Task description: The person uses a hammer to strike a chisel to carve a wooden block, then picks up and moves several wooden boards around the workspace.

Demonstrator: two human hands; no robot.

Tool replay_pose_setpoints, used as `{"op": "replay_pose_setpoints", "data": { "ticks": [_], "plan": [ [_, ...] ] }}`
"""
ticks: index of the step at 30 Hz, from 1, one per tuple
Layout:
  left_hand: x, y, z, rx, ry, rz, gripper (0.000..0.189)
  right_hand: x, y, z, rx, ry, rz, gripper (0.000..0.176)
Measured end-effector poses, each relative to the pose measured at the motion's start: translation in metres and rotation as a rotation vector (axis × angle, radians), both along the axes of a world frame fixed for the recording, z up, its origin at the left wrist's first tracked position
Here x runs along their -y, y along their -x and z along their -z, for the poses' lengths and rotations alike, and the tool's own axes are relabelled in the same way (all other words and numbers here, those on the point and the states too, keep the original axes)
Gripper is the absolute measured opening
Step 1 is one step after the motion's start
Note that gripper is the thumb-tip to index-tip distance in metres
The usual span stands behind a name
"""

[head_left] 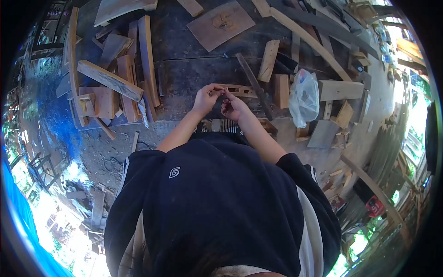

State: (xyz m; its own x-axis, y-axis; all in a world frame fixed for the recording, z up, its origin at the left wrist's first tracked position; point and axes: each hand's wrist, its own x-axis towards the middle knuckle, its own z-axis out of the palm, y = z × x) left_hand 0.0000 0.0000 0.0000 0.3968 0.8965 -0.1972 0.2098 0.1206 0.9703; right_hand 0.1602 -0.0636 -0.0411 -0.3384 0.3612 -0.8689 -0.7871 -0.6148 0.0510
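Observation:
My left hand (207, 99) and my right hand (234, 107) meet over the front edge of the dark workbench (180, 76). Both have their fingertips pinched together, touching at a small thing too tiny to make out. Just behind the fingers lies a slotted wooden piece (242, 91), partly hidden by my hands. A long dark bar (253, 83) slants across its right part. Further right, a short wooden block (269, 61) and another block (281, 91) rest on the bench.
Several wooden boards and offcuts (110, 78) are piled at the left. A flat board (220, 25) lies at the back. On the right are a white plastic bag (304, 98), a thick block (340, 90) and a long curved strip (311, 44).

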Motion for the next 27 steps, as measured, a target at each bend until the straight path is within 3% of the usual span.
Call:
{"op": "replay_pose_setpoints", "data": {
  "ticks": [2, 5, 6, 8, 9, 11, 15, 18, 23, 27],
  "plan": [
    [-0.001, 0.007, -0.015, -0.063, 0.059, -0.02, 0.013, 0.003, 0.012, -0.007, 0.452, -0.175, -0.173, 0.031],
    [-0.002, 0.003, 0.0, -0.093, 0.078, -0.117, 0.014, 0.007, 0.0, -0.017, 1.168, -0.44, -0.453, 0.031],
    [-0.003, 0.012, 0.001, -0.109, 0.081, -0.118, 0.014, 0.011, -0.008, -0.035, 1.61, -0.717, -0.688, 0.043],
    [-0.01, 0.021, 0.004, -0.199, 0.081, -0.193, 0.016, 0.006, -0.014, -0.073, 2.228, -0.801, -0.965, 0.069],
    [-0.012, 0.025, 0.008, -0.207, 0.081, -0.196, 0.016, 0.006, -0.018, -0.072, 2.221, -0.806, -0.962, 0.069],
    [-0.013, 0.029, 0.015, -0.251, 0.084, -0.16, 0.019, 0.001, -0.028, -0.065, 2.27, -0.505, -1.08, 0.095],
    [-0.012, 0.022, 0.017, -0.224, 0.133, -0.127, 0.02, -0.009, -0.047, -0.051, 2.047, -0.477, -1.208, 0.095],
    [-0.013, 0.014, 0.019, -0.233, 0.161, -0.123, 0.021, -0.011, -0.048, -0.043, 2.091, -0.51, -1.166, 0.09],
    [-0.025, 0.008, 0.028, -0.189, 0.179, -0.265, 0.022, -0.01, -0.05, -0.034, 2.134, -0.578, -1.151, 0.065],
    [-0.037, 0.006, 0.028, -0.199, 0.199, -0.237, 0.024, -0.01, -0.05, -0.037, 2.125, -0.588, -1.131, 0.059]
  ]
}}
